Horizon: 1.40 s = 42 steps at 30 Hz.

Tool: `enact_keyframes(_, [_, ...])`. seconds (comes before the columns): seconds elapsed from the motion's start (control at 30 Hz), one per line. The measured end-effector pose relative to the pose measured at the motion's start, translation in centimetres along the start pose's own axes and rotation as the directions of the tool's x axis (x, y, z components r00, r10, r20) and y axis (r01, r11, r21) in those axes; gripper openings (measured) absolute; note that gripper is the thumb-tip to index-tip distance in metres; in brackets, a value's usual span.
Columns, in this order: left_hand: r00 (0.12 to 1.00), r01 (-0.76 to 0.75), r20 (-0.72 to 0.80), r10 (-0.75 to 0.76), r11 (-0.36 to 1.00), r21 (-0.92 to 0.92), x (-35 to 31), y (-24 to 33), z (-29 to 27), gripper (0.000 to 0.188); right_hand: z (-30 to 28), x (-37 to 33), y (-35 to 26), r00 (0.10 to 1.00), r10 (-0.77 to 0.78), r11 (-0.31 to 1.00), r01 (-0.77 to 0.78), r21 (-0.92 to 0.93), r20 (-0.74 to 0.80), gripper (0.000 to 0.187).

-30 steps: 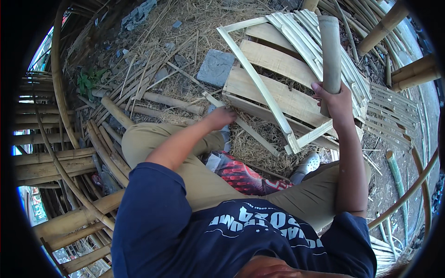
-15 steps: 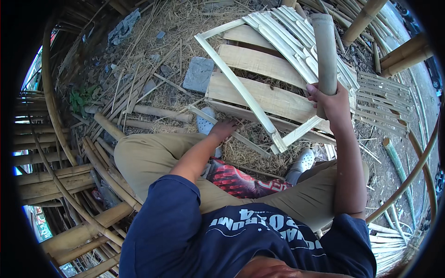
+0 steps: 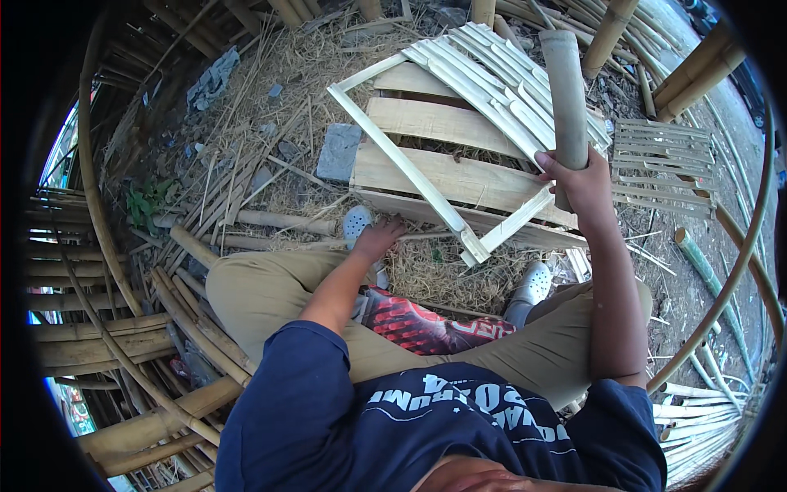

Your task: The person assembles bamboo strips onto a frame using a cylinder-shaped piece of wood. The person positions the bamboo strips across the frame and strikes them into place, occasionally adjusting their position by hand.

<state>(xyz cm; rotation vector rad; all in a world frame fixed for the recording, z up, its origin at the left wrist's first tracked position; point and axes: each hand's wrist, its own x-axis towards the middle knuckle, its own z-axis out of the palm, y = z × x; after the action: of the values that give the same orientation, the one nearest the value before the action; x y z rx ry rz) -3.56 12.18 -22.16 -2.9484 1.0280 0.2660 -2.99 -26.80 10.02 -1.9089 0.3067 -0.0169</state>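
My right hand (image 3: 584,182) is wrapped round the lower part of a thick bamboo piece (image 3: 564,98), which stands nearly upright over the right side of a low wooden slatted platform (image 3: 467,174). My left hand (image 3: 379,238) is closed on a thin bamboo strip (image 3: 428,236) lying crosswise low over the straw, near my left shoe (image 3: 357,221). Its fingertips are partly hidden. On the platform rests a pale bamboo frame (image 3: 402,156) with several split slats (image 3: 500,94) laid side by side across its far right part.
A grey stone block (image 3: 338,152) stands at the platform's left. Bamboo poles (image 3: 287,221) and sticks lie on the strawy ground to the left. A finished-looking slatted panel (image 3: 662,160) lies at the right, near a green bamboo pole (image 3: 707,279). Bamboo posts (image 3: 611,37) rise behind.
The strip in my left hand has turned from a slant to nearly level across the view. My left hand has shifted slightly left. The right hand still grips the bamboo piece; the view has moved slightly.
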Motion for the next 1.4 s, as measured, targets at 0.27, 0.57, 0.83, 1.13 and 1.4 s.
enact_keyframes(0.27, [0.961,-0.091,0.267,0.075,0.995,0.046,-0.9,-6.8,-5.4,0.057,-1.4,-1.6,0.1,0.998,-0.019,0.999,0.022,0.046,-0.063,0.042])
enact_keyframes(0.57, [0.888,0.198,0.434,-0.153,0.978,-0.061,-5.7,-12.8,-19.4,0.028,-2.8,-2.4,0.7,0.996,-0.034,0.999,0.037,0.038,-0.082,0.041])
enact_keyframes(0.83, [0.915,0.361,0.036,-0.402,0.776,-0.517,-9.6,-13.7,-22.4,0.028,-2.7,-2.0,2.7,0.998,-0.002,0.999,0.0,-0.035,-0.07,0.046])
enact_keyframes(1.13, [0.829,0.391,0.025,-0.558,0.549,-0.739,-9.3,-14.4,-22.3,0.014,-1.1,-2.1,2.5,0.998,0.032,0.997,-0.036,-0.069,-0.063,0.04])
enact_keyframes(1.4, [0.681,0.469,0.213,-0.701,0.194,-0.862,-8.1,-14.8,-21.3,0.048,-0.2,-1.6,2.1,0.998,0.021,0.998,-0.023,-0.056,-0.053,0.042])
